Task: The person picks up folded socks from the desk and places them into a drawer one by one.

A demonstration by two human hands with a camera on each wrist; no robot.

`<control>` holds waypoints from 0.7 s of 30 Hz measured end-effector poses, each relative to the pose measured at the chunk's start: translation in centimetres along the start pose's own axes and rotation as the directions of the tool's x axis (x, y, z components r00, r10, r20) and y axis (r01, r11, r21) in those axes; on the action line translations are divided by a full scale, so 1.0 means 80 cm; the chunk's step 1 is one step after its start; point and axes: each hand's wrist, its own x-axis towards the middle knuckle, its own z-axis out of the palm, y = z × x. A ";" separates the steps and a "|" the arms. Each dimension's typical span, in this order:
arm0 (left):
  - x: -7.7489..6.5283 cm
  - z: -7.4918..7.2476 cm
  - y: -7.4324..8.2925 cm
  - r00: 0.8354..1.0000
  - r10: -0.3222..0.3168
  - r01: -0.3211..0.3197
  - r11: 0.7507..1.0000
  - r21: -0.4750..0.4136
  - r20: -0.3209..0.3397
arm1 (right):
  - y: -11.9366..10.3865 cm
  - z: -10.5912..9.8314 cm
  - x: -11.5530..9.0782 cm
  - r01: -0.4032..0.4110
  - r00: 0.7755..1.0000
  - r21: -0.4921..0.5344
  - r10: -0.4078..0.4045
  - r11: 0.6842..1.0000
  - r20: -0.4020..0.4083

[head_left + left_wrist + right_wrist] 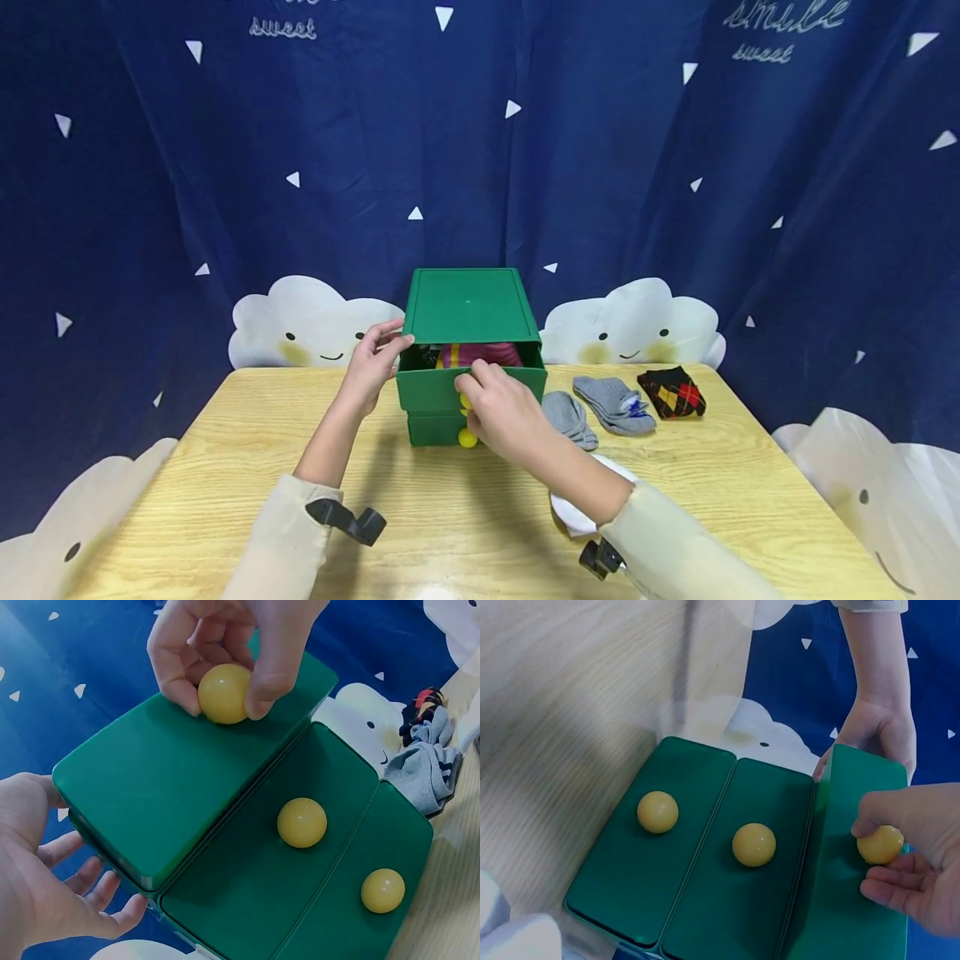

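A green drawer unit (pixel 468 302) stands on the table, its top drawer (pixel 422 388) pulled partly out. Inside that drawer lies a burgundy item with a yellow stripe (pixel 487 355), beside something dark. With thumb and fingers, my right hand (pixel 506 412) pinches the round yellow knob (pixel 223 694) of the top drawer. Two more yellow knobs show on the closed drawers below, the middle knob (pixel 302 823) and the bottom knob (pixel 382 891). My left hand (pixel 371 367) rests at the unit's left side near the top, fingers spread and loosely bent.
Right of the unit lie a grey sock bundle (pixel 568 418), another grey sock bundle (pixel 617 406) and a black, red and yellow argyle pair (pixel 671 392). A white item (pixel 573 515) sits partly under my right forearm. A dark blue curtain (pixel 337 167) hangs behind the table.
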 end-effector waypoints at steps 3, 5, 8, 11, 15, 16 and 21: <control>-0.001 -0.001 0.000 1.000 0.002 -0.002 1.000 -0.006 0.008 | 0.004 0.004 0.002 -0.016 1.000 0.009 0.016 1.000 0.001; -0.001 -0.001 0.000 1.000 0.003 -0.003 1.000 -0.015 0.014 | 0.007 0.008 0.004 -0.033 0.999 0.021 0.033 0.999 0.003; -0.001 0.000 0.000 1.000 0.005 -0.005 1.000 -0.023 0.019 | 0.012 0.014 0.005 -0.067 0.998 0.053 0.067 0.996 0.000; -0.001 0.000 0.000 1.000 0.008 -0.007 1.000 -0.030 0.019 | 0.016 0.020 0.006 -0.095 0.995 0.087 0.096 0.992 -0.006; 0.000 0.001 -0.001 1.000 0.011 -0.011 0.999 -0.036 0.017 | 0.019 0.025 0.009 -0.119 0.993 0.120 0.121 0.986 -0.011; 0.000 0.001 -0.001 1.000 0.011 -0.010 0.999 -0.038 0.017 | 0.020 0.026 0.010 -0.123 0.992 0.127 0.126 0.984 -0.011; 0.000 0.001 -0.001 1.000 0.018 -0.017 0.999 -0.037 0.012 | 0.023 0.030 0.015 -0.158 0.987 0.148 0.160 0.976 -0.005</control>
